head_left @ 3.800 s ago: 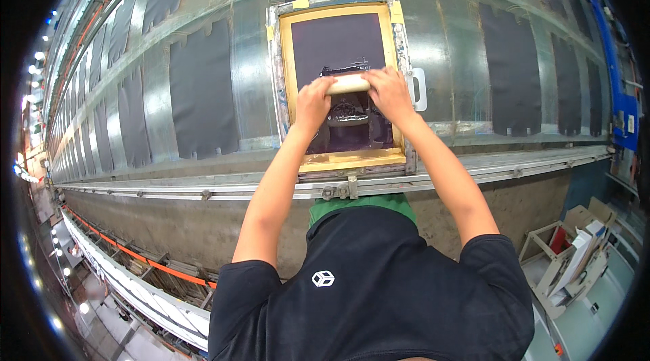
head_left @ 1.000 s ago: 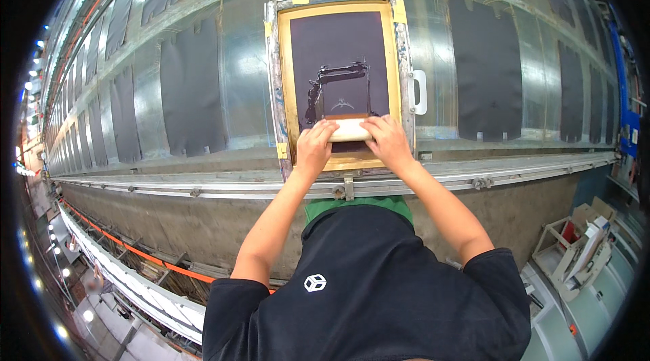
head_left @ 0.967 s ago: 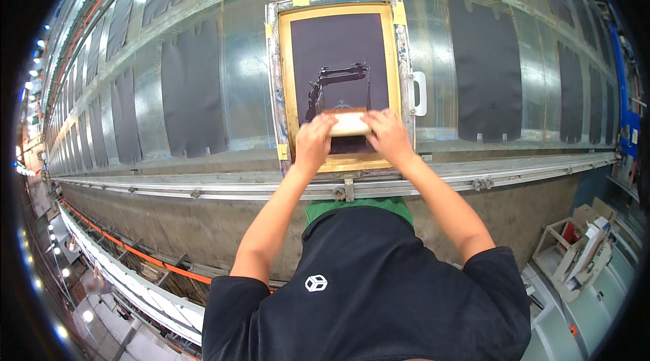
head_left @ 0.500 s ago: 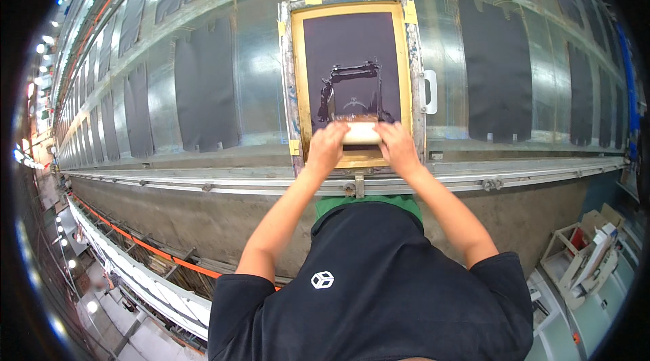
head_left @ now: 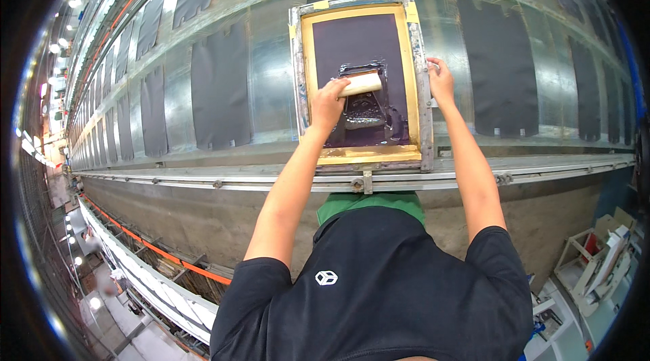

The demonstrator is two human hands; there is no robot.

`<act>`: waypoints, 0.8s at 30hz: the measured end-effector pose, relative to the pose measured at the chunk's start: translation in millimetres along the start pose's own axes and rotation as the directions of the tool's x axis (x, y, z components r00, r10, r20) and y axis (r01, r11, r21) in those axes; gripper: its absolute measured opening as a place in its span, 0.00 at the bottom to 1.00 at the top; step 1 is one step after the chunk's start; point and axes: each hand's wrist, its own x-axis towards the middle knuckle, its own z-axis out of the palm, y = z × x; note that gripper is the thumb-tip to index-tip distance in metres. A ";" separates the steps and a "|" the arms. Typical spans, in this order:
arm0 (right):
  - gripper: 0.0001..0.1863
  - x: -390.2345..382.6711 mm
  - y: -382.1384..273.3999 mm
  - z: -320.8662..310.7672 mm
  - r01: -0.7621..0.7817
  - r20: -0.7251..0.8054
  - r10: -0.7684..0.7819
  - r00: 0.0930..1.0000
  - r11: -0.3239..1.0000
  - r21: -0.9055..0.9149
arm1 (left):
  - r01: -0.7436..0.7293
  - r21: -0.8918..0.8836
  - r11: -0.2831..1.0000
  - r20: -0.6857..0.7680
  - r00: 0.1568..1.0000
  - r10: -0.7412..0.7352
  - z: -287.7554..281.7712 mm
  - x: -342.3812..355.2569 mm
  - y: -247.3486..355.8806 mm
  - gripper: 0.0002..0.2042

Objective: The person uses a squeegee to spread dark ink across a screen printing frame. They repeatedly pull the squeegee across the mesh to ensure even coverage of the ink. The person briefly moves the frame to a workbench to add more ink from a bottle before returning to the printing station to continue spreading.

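A screen-printing frame (head_left: 426, 144), metal outside with a yellow inner border, lies on the long grey-green bench (head_left: 271, 90). Its dark mesh (head_left: 355, 39) carries wet, glossy black ink (head_left: 362, 117) in the middle and lower part. My left hand (head_left: 330, 104) grips a squeegee (head_left: 362, 83) by the left end of its cream handle, with its blade over the upper part of the inked area. Just outside the frame's right edge, my right hand (head_left: 440, 82) has its fingers curled round the white side handle, which is mostly hidden behind them.
Several dark sheets (head_left: 220, 87) line the bench either side of the frame. A metal rail (head_left: 271, 179) runs along the near edge. An orange beam (head_left: 176, 263) and distant lights are at lower left; a pale trolley (head_left: 592, 259) with boards stands at lower right.
Since half a second ago, the squeegee has moved away from me, up the mesh. My right hand has let go of it and moved right to the frame's side handle.
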 end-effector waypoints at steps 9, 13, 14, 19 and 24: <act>0.13 -5.3 -65.8 6.3 0.045 -0.145 -0.057 0.988 0.995 -0.085 | -0.130 0.031 0.991 -0.021 0.991 0.131 -35.4 -132.0 -23.5 0.28; 0.14 -36.3 -113.8 62.9 0.122 -0.168 -0.128 0.977 0.991 -0.046 | -0.088 -0.025 0.996 -0.007 0.996 0.088 -99.4 -177.0 -46.4 0.28; 0.14 -48.2 -127.1 89.0 0.152 -0.182 -0.155 0.971 0.988 -0.030 | -0.081 -0.014 0.997 -0.018 0.997 0.080 -116.8 -184.7 -67.1 0.28; 0.14 -123.4 -202.9 232.1 0.113 -0.113 -0.112 0.987 0.994 -0.001 | -0.045 0.019 0.999 -0.028 0.999 0.046 -213.1 -219.8 -175.2 0.28; 0.13 -172.7 -255.9 332.5 0.025 -0.068 -0.024 0.997 1.000 0.010 | 0.026 0.056 0.998 -0.001 1.000 -0.025 -300.1 -236.7 -256.8 0.27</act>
